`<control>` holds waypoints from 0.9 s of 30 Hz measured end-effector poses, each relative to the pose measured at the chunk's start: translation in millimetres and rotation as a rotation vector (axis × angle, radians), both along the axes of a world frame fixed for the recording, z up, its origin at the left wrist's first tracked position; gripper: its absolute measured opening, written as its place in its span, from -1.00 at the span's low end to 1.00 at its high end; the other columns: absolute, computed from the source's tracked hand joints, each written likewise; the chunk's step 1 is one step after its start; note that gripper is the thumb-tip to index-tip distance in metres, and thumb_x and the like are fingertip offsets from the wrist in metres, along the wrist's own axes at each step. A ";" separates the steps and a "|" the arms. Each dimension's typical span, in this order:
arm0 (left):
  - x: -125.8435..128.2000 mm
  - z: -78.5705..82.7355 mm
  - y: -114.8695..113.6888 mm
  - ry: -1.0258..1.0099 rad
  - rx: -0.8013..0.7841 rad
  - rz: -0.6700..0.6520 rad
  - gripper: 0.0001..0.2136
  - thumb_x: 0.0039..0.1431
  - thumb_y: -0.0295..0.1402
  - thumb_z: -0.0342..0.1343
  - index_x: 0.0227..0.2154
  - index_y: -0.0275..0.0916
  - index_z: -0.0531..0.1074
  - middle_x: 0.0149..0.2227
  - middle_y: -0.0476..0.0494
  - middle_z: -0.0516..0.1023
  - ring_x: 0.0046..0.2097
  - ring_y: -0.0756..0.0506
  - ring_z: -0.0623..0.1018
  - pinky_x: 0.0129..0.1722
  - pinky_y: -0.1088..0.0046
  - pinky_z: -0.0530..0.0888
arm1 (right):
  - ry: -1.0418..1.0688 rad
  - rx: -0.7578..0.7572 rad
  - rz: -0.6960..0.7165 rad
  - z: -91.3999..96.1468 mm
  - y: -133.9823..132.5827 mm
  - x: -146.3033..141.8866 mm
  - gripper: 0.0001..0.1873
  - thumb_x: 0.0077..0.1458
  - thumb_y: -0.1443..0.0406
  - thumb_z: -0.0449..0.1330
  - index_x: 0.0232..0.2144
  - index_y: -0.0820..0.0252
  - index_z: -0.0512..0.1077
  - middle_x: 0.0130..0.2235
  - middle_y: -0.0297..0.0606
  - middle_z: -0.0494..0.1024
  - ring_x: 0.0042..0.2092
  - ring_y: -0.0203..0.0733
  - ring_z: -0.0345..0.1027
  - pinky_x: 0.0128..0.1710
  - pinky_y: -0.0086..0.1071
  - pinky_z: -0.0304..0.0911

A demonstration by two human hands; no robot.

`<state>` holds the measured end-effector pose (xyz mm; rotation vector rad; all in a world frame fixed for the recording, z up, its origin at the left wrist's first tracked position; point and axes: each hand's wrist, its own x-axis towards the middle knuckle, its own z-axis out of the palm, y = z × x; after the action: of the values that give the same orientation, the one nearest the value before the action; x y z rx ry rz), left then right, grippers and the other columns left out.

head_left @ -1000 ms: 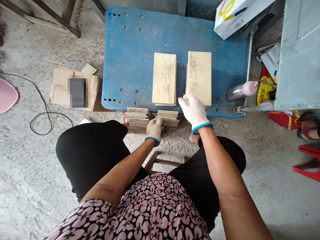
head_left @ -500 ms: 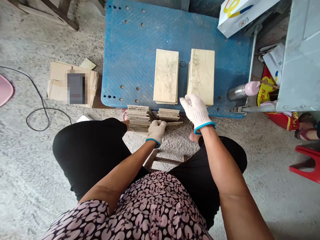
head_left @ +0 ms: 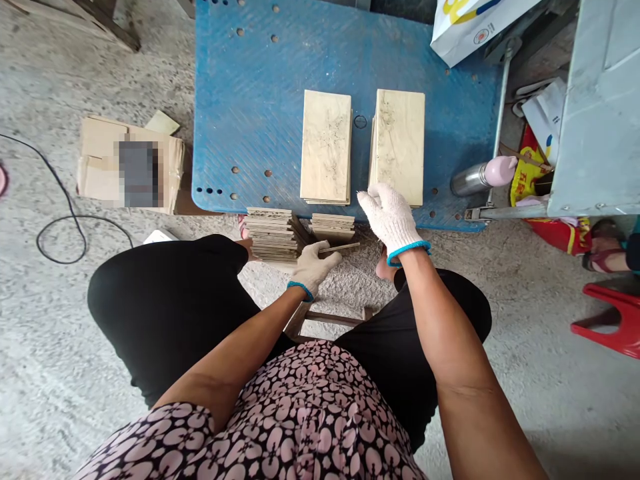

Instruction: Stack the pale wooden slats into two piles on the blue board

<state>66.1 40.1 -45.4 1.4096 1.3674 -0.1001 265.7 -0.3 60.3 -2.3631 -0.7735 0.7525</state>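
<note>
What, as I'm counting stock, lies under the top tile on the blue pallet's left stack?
Edges of more tiles show beneath it, on the pallet. Their faces and number are covered.

The left hand point(head_left: 311, 267) and right hand point(head_left: 390, 217) wear soft white cloth gloves. The boards point(head_left: 326, 143) look like dull pale wood. The blue pallet point(head_left: 250, 100) is rough plastic

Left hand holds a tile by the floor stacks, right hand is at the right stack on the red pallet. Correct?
No: the pallet is blue, not red, as the head view shows. The left hand does hold a tile by the floor stacks, and the right hand is at the right stack.
</note>
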 end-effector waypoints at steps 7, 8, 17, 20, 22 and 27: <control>-2.9 5.3 2.3 0.179 0.145 -0.596 -0.75 0.17 -0.15 0.03 -0.32 -0.12 0.56 -0.30 -0.13 0.42 -0.26 -0.17 0.46 -0.30 0.36 0.31 | 0.038 -0.021 -0.003 3.2 -2.7 1.5 -0.66 0.24 0.06 0.07 -0.21 0.19 0.44 -0.18 -0.12 0.55 -0.11 -0.02 0.40 -0.09 -0.21 0.24; -3.1 4.9 1.8 0.216 0.167 -0.661 -0.72 0.19 -0.12 0.00 -0.26 -0.10 0.57 -0.24 -0.15 0.43 -0.25 -0.18 0.47 -0.30 0.35 0.31 | 0.042 -0.025 -0.003 3.6 -3.3 1.5 -0.66 0.24 0.06 0.07 -0.20 0.20 0.44 -0.17 -0.11 0.55 -0.10 -0.02 0.40 -0.08 -0.20 0.25; 16.5 18.8 23.3 0.251 0.182 -0.840 -0.78 0.09 -0.19 0.11 -0.31 -0.03 0.64 -0.27 -0.13 0.53 -0.27 -0.20 0.51 -0.37 0.35 0.30 | 0.072 0.014 -0.015 -4.7 -11.8 3.7 -0.66 0.22 0.07 0.11 -0.16 0.19 0.47 -0.10 -0.09 0.57 -0.05 -0.01 0.41 -0.01 -0.14 0.27; 21.4 38.1 46.3 0.274 0.016 -0.671 -0.86 -0.08 -0.24 0.26 -0.42 -0.09 0.64 -0.50 -0.07 0.51 -0.41 -0.16 0.49 -0.47 0.38 0.30 | 0.117 0.028 -0.012 -7.3 -16.3 7.0 -0.67 0.21 0.07 0.12 -0.20 0.19 0.48 -0.15 -0.12 0.58 -0.09 -0.04 0.43 -0.01 -0.14 0.28; 21.0 55.2 63.4 0.256 -0.052 -0.561 -0.83 -0.18 -0.25 0.33 -0.45 -0.14 0.64 -0.56 -0.05 0.49 -0.46 -0.14 0.48 -0.52 0.40 0.31 | 0.175 0.048 -0.015 -7.9 -19.8 8.8 -0.67 0.20 0.06 0.12 -0.24 0.19 0.48 -0.20 -0.15 0.58 -0.13 -0.06 0.44 -0.04 -0.14 0.31; 14.7 105.5 102.5 -0.166 -0.365 -0.394 -0.76 -0.20 -0.27 0.39 -0.43 -0.27 0.61 -0.40 -0.16 0.57 -0.38 -0.15 0.56 -0.42 0.38 0.49 | 0.530 0.134 -0.062 -1.2 -24.6 3.4 -0.57 0.20 -0.04 0.11 -0.21 0.18 0.49 -0.26 -0.20 0.57 -0.19 -0.13 0.47 -0.17 -0.22 0.41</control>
<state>80.8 142.5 60.1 1.3240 0.8686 -0.4578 269.1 -24.9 59.1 -1.9260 -0.4998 1.1908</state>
